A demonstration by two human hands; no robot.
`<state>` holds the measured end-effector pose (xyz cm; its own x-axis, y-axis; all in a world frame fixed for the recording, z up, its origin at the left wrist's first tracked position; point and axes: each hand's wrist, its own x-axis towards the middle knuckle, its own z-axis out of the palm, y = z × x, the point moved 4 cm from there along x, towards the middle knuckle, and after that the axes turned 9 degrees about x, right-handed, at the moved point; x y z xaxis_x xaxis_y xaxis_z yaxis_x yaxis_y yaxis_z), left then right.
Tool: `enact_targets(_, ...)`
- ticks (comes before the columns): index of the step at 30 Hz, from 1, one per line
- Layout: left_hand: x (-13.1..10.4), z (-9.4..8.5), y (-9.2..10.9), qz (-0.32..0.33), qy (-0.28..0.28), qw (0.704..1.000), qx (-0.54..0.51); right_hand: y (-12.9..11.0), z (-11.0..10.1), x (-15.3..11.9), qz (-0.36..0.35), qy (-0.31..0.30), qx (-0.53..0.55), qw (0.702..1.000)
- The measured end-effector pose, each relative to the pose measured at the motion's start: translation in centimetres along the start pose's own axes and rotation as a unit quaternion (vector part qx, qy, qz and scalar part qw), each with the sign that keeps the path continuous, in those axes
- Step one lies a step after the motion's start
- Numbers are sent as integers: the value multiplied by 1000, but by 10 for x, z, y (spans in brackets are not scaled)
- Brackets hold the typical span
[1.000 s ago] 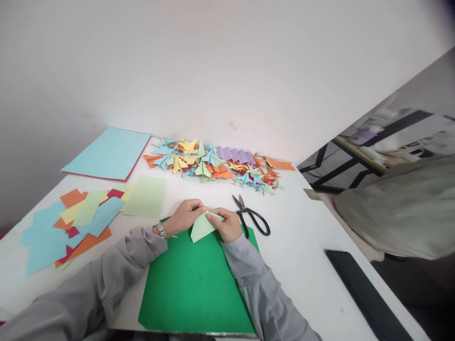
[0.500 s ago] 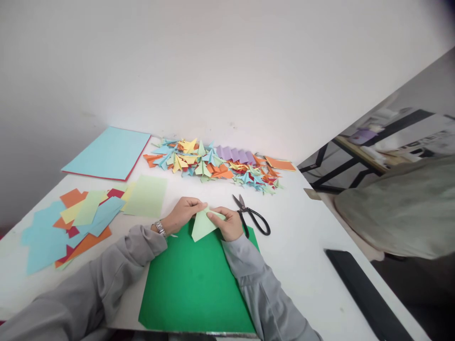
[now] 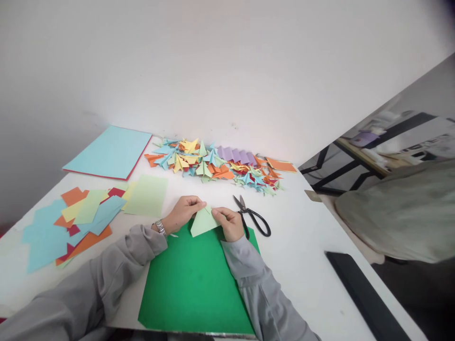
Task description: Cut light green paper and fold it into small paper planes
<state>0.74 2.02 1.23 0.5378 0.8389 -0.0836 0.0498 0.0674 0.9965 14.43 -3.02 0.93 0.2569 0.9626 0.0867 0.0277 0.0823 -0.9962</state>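
A folded light green paper is held between both hands, just above the top part of a green board. My left hand pinches its upper left corner, with a metal watch on the wrist. On the other side, my right hand grips the paper's right edge between thumb and fingers. Black-handled scissors lie partly open beside my right hand. Many small folded paper planes in several colours are heaped near the wall.
Loose coloured paper pieces lie at the left, with light green sheets beside them. A large light blue sheet is at the back left. A black bar lies at the right. Part of a person shows beyond.
The light green paper is turned a little and its right side now looks folded in. My right thumb has shifted toward the paper's right edge.
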Motion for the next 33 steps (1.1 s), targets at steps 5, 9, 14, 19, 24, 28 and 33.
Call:
enact_targets(5,0,2,1,13,-19,1000,12,-2,-1,1,8,14,-1,1000)
enact_targets(9,-1,0,5,42,-23,995,90,2,2,0,56,-10,53,997)
enact_targets(14,-4,0,10,72,-34,984,160,2,5,0,82,-23,78,993)
enact_targets(19,-3,1,8,85,-30,985,145,3,6,1,100,-13,75,992)
enact_targets(24,-1,0,8,103,-45,985,129,4,5,1,95,-25,68,993)
enact_targets(28,-1,-2,7,95,-41,989,106,3,5,1,72,-39,40,996)
enact_targets(33,1,-3,2,68,-46,994,74,1,7,1,61,-49,38,996)
